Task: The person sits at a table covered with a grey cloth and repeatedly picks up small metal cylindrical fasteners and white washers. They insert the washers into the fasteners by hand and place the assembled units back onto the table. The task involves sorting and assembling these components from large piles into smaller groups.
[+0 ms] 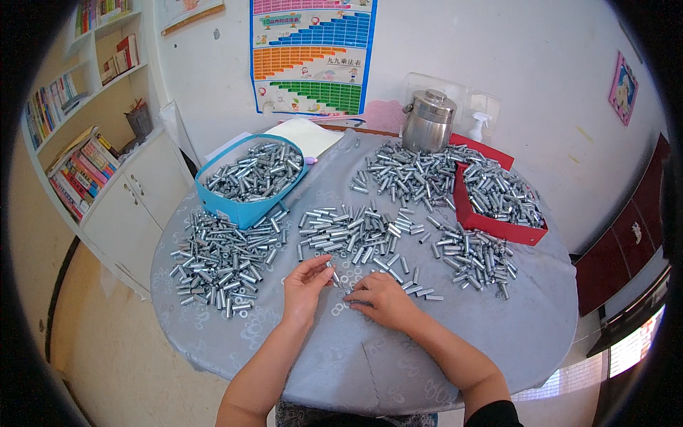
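Observation:
My left hand (pixel 304 286) is closed in a pinch on a slim metal bolt (pixel 336 276), held tilted just above the table. Beside it, my right hand (pixel 384 299) has its fingers bent together low over flat metal washers (pixel 337 309); whatever lies between those fingertips is too small to make out. Beyond both hands spreads a loose pile of short metal sleeves (pixel 356 231), with a few stray sleeves (pixel 425 292) to the right.
A blue bin (pixel 245 212) full of metal parts stands left, behind a heap of bolts (pixel 220 263). At right, a red box (pixel 498 231) holds more, beside another heap (pixel 473 260). A steel canister (pixel 429 121) and spray bottle (pixel 479 127) stand behind on the grey-covered table (pixel 327 370).

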`<state>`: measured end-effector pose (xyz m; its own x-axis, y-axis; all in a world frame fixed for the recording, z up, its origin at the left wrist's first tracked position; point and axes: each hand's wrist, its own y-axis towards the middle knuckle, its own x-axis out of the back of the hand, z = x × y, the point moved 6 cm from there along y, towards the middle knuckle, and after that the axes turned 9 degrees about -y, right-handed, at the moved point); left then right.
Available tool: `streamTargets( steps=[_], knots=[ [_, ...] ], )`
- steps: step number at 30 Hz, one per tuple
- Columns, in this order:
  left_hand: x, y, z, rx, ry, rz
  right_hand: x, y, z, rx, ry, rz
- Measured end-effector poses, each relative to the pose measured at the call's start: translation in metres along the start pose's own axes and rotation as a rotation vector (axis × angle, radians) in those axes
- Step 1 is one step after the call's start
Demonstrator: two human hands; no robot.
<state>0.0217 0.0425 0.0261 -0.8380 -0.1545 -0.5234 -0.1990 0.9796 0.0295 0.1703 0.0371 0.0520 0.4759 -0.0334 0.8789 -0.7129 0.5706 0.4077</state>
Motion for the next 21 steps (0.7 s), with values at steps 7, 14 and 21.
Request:
streamTargets(
  steps=[7, 14, 21],
  knots=[
    [0.0006, -0.0004, 0.0024, 0.020, 0.000, -0.004, -0.0004, 0.0034, 0.0016, -0.002, 0.009, 0.051],
    [-0.0006, -0.0014, 0.0028, 0.049, -0.001, -0.014, -0.0061, 0.0019, -0.0057, -0.055, 0.070, 0.135],
    [-0.0005, -0.0018, 0.0038, 0.067, -0.015, -0.022, -0.0002, 0.0026, -0.0002, -0.030, 0.055, 0.084]
  ],
)
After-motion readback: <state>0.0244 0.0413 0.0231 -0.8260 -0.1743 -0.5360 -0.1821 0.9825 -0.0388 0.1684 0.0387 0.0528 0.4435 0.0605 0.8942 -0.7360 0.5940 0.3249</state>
